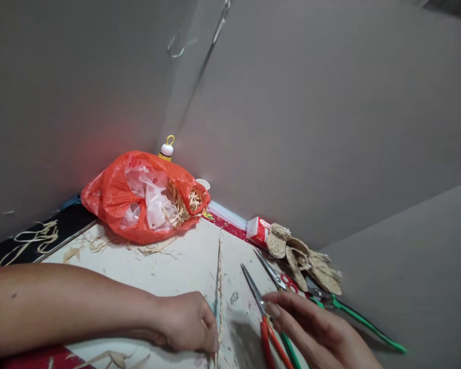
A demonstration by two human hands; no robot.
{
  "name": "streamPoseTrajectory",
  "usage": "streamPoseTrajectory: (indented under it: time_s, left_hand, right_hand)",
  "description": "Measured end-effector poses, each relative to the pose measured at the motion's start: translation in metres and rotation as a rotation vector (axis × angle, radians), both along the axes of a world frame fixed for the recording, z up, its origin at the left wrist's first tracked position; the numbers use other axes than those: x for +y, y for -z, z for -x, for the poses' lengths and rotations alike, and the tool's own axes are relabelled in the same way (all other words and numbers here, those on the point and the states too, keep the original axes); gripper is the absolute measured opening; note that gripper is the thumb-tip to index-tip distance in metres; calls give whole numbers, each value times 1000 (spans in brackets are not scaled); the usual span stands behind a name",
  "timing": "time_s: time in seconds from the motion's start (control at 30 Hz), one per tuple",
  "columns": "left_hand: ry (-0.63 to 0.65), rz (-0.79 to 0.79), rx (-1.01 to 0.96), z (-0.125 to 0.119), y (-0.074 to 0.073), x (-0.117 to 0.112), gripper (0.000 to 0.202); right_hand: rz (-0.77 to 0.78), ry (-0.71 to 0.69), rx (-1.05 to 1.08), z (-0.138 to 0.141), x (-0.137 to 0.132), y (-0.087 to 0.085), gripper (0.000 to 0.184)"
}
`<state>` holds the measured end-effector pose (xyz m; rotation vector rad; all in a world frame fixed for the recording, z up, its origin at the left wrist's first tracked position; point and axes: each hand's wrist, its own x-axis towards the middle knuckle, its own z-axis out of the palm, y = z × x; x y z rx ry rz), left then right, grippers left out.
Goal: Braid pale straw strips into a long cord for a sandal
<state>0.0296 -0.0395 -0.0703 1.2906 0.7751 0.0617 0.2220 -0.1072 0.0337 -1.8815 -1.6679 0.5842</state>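
Observation:
My left hand (pixel 192 322) is closed in a pinch at the near end of a thin braided straw cord (pixel 220 277), which stretches away from me across the white board. Its fingertips are partly hidden. My right hand (pixel 317 328) hovers with fingers apart over a pair of scissors with orange-red handles (pixel 266 333); whether the fingers touch them I cannot tell. Those scissors lie with their blades pointing away from me. Beside them is a second pair of scissors (pixel 271 269), partly covered by the right hand. Loose straw strips (pixel 117 359) lie by my left forearm.
An orange plastic bag (pixel 111 205) holding clear plastic and straw lies at the back. Behind it stands a yellow-and-white bottle (pixel 166 149). Along the right wall are a red-and-white box (pixel 257 230), woven straw pieces (pixel 305 259) and a green-handled tool (pixel 369 323). Grey walls enclose the white board (pixel 192 261).

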Motion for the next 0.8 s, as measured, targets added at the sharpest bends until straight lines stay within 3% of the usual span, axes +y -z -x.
streamPoseTrajectory:
  time_s: [0.07, 0.13, 0.3, 0.43, 0.6, 0.8]
  left_hand:
    - [2, -3, 23, 0, 0, -1, 11]
    - [-6, -10, 7, -2, 3, -2, 11]
    - [16, 58, -82, -8, 24, 2, 3]
    - [56, 60, -1, -7, 28, 6, 13]
    - [48, 73, -7, -6, 23, 7, 14]
    - [51, 137, -113, -11, 32, 3, 5]
  right_hand:
    - [-37, -30, -2, 12, 25, -5, 26]
    - [-118, -24, 45, 22, 56, 1, 25]
    - [-148, -10, 240, 41, 141, 45, 20]
    - [-154, -8, 292, 56, 187, 79, 38]
    - [-199, -34, 336, 65, 199, 91, 24]
    - [-342, -38, 297, 45, 162, 78, 32]
